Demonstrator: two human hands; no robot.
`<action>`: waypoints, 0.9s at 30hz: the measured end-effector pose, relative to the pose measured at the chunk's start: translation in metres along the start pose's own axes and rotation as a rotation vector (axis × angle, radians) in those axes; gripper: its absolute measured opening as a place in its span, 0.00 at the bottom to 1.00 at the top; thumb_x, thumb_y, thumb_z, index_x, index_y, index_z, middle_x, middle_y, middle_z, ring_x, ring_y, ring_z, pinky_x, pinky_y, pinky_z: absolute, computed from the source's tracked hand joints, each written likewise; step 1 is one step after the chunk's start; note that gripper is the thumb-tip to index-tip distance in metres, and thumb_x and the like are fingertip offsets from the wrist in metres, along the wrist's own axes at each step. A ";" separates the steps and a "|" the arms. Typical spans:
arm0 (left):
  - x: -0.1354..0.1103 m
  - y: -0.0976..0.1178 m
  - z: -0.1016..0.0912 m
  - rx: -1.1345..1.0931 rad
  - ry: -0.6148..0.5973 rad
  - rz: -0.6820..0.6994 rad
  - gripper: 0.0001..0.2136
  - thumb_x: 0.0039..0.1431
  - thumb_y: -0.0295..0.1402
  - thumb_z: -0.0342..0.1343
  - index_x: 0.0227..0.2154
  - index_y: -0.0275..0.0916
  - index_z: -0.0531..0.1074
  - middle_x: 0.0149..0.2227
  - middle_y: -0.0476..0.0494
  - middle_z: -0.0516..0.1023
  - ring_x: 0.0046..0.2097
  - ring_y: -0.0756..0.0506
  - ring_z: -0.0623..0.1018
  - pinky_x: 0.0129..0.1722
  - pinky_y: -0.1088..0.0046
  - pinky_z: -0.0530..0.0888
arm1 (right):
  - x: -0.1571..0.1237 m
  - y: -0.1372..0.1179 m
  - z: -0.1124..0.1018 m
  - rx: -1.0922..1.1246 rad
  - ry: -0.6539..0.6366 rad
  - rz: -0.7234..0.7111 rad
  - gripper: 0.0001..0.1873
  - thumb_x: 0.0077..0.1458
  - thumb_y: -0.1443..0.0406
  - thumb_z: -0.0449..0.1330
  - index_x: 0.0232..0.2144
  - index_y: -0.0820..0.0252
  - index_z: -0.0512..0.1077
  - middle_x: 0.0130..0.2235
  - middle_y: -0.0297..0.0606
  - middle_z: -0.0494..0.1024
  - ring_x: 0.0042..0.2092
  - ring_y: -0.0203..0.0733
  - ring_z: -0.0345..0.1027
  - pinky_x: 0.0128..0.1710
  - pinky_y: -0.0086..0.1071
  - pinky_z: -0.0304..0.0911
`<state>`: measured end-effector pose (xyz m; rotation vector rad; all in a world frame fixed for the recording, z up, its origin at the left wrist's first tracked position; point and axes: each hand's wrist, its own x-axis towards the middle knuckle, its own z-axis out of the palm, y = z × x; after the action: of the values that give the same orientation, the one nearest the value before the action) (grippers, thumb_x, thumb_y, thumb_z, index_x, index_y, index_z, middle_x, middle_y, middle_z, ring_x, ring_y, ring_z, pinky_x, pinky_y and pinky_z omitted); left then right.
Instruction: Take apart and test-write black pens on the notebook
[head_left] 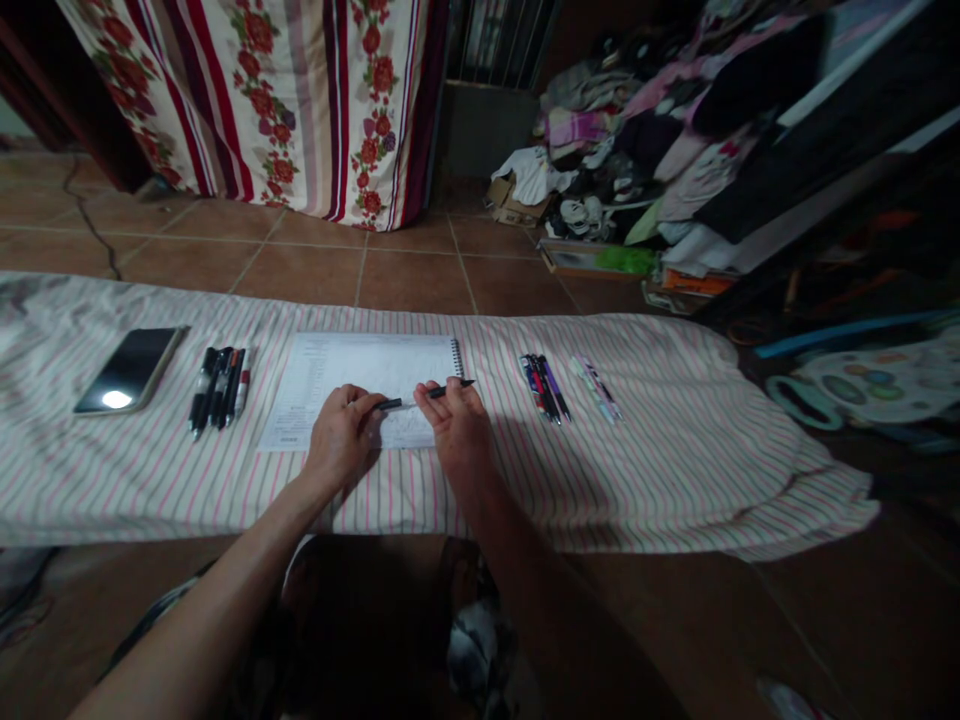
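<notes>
Above the open spiral notebook (pixel 360 350), both of my hands are closed on dark pen-like pieces. My left hand (pixel 341 430) pinches a short black pen cap (pixel 388 404), its end pointing right. Between the fingers of my right hand (pixel 459 422) is a black pen (pixel 442 391), with its pointed tip showing beyond the fingers to the right. A small gap separates the two pieces. Under the hands, the page carries printed text and faint drawn lines, partly covered by the fingers.
On the striped cloth (pixel 675 430), several pens and markers (pixel 217 385) lie left of the notebook, beside a phone (pixel 133 370). Dark and purple pens (pixel 546 388) and pale pens (pixel 598 388) lie to the right. Beyond are a floral curtain (pixel 300 100) and piled clothes (pixel 645 130).
</notes>
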<state>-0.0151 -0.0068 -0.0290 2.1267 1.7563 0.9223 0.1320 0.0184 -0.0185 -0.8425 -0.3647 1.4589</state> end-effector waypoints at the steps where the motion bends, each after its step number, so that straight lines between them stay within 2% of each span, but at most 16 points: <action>1: 0.000 0.002 0.000 -0.015 -0.004 -0.007 0.13 0.56 0.30 0.46 0.41 0.36 0.73 0.34 0.40 0.69 0.38 0.42 0.69 0.37 0.66 0.68 | -0.001 0.000 0.001 0.001 0.000 0.001 0.05 0.52 0.65 0.56 0.30 0.58 0.61 0.25 0.32 0.74 0.31 0.37 0.74 0.41 0.39 0.70; 11: -0.002 0.004 0.001 -0.140 -0.007 -0.071 0.12 0.57 0.32 0.46 0.39 0.38 0.73 0.33 0.44 0.68 0.36 0.46 0.71 0.35 0.69 0.68 | 0.000 0.002 0.001 0.011 -0.015 -0.016 0.06 0.52 0.65 0.56 0.30 0.59 0.61 0.25 0.33 0.74 0.32 0.37 0.74 0.43 0.40 0.69; 18: -0.003 0.008 0.004 -0.169 -0.011 -0.053 0.12 0.58 0.31 0.45 0.39 0.36 0.73 0.33 0.44 0.68 0.35 0.46 0.70 0.35 0.69 0.69 | -0.004 0.006 0.004 -0.017 -0.014 0.001 0.05 0.53 0.66 0.55 0.29 0.59 0.61 0.25 0.33 0.74 0.31 0.38 0.74 0.42 0.41 0.70; 24: -0.004 0.012 0.004 -0.200 -0.003 -0.035 0.12 0.58 0.31 0.45 0.38 0.35 0.73 0.32 0.45 0.67 0.35 0.47 0.70 0.35 0.70 0.69 | -0.008 0.009 0.003 -0.063 -0.032 -0.006 0.07 0.51 0.64 0.57 0.30 0.59 0.62 0.28 0.34 0.75 0.34 0.37 0.74 0.43 0.35 0.70; 27: -0.004 0.013 0.004 -0.208 0.000 -0.032 0.11 0.58 0.30 0.46 0.37 0.36 0.73 0.31 0.45 0.66 0.34 0.47 0.70 0.35 0.70 0.69 | -0.013 0.009 0.003 -0.138 -0.035 -0.006 0.09 0.50 0.60 0.57 0.30 0.59 0.63 0.31 0.35 0.76 0.36 0.37 0.74 0.39 0.31 0.69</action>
<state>-0.0030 -0.0129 -0.0267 1.9621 1.6117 1.0468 0.1218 0.0061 -0.0193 -0.9260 -0.4987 1.4570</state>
